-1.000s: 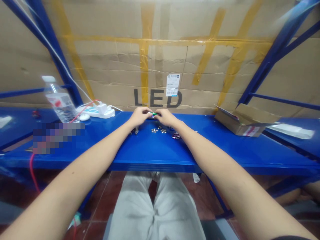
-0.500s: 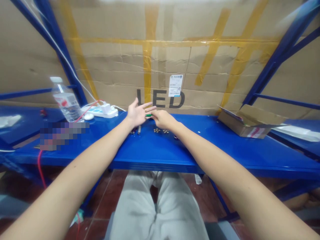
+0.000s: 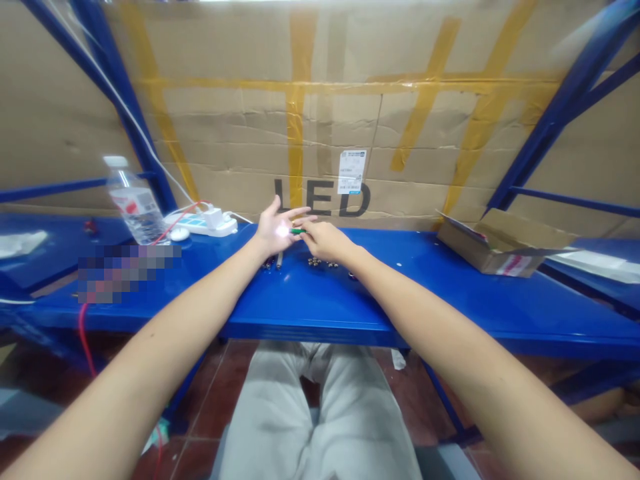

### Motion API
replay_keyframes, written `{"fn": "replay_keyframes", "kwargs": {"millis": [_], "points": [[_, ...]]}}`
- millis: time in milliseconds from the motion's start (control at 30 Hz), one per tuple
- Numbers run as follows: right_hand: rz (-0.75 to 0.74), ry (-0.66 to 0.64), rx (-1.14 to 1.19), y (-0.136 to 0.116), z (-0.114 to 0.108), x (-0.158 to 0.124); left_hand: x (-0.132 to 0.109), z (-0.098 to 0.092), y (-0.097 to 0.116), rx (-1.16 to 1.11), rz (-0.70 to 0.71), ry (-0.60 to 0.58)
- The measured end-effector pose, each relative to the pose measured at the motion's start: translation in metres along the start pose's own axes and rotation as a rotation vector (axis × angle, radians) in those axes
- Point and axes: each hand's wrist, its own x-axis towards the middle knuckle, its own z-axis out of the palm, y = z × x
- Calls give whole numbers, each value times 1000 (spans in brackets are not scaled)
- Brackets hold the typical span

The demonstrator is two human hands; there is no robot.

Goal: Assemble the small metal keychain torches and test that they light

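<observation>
My left hand (image 3: pixel 271 230) is raised over the table with its palm turned up and fingers spread, holding nothing. A bright spot of white light shines on its palm. Just beside it, my right hand (image 3: pixel 326 241) is closed around a slim green penlight (image 3: pixel 299 231), whose lit end points at the left palm. Most of the penlight's body is hidden by the fingers. Below my right hand lie several small brass-coloured pieces (image 3: pixel 315 262). A few slim tubes (image 3: pixel 279 261), partly covered by my left wrist, rest on the blue table (image 3: pixel 310 303).
An open cardboard box (image 3: pixel 505 250) sits on the right of the table. On the left stand a water bottle (image 3: pixel 135 207) and a white power strip (image 3: pixel 215 225) with cables. A large cardboard sheet (image 3: pixel 240 133) closes off the back, between blue metal posts.
The penlight's beam now shows as a bright spot on my left palm, where there was none before. Both hands have stayed almost in place.
</observation>
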Motion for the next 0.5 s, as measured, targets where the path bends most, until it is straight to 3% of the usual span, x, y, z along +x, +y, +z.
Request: {"fn": "replay_keyframes", "kwargs": {"millis": [500], "points": [[27, -33, 36, -1, -2, -1, -2, 4, -1, 111, 24, 16]]}}
